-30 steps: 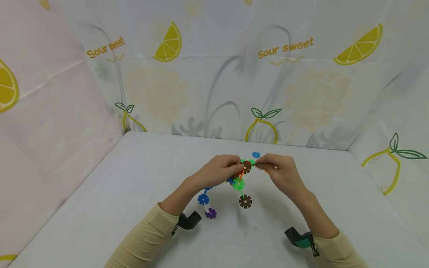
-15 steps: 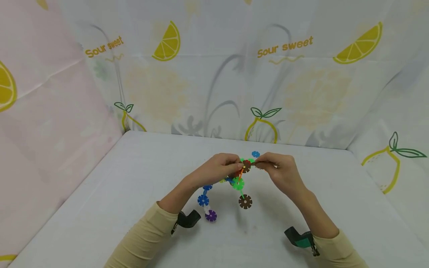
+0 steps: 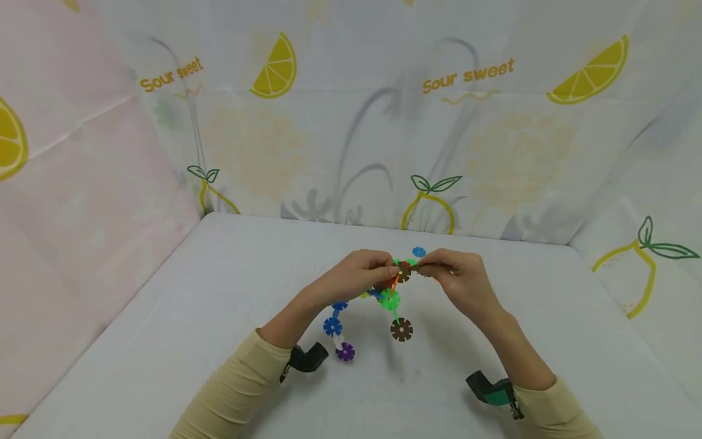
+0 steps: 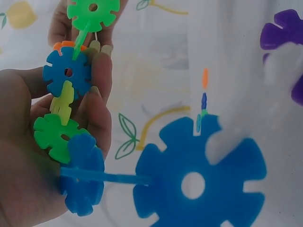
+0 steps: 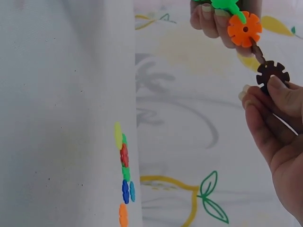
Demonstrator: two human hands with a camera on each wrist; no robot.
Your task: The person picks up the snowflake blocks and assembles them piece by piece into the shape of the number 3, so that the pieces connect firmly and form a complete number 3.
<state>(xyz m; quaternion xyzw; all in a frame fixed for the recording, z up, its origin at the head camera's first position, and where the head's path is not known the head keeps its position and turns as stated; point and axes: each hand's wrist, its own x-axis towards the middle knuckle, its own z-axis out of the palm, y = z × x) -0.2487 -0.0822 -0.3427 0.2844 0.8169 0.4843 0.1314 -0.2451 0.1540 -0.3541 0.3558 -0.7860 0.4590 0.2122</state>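
Interlocking snowflake discs are joined into a branching figure, held up over the table. My left hand (image 3: 356, 277) grips it; in the left wrist view the fingers curl behind a blue disc (image 4: 57, 82) and a green disc (image 4: 52, 135). A larger-looking blue disc (image 4: 232, 184) hangs off that side. Lower legs end in a brown disc (image 3: 402, 330) and a purple disc (image 3: 345, 352). My right hand (image 3: 460, 277) pinches a dark brown disc (image 5: 266, 70) between thumb and fingers. That disc meets a brown piece seen edge-on, beside an orange disc (image 5: 245, 35).
A loose blue disc (image 3: 419, 251) lies behind the hands on the white table (image 3: 247, 256). In the right wrist view several more discs show edge-on, among them a yellow disc (image 5: 118, 135) and an orange disc (image 5: 123, 215). Printed cloth (image 3: 351, 122) walls the back.
Both hands stay almost in place at the brown discs. The purple-ended leg of the figure has dipped slightly; otherwise only slight finger shifts show.
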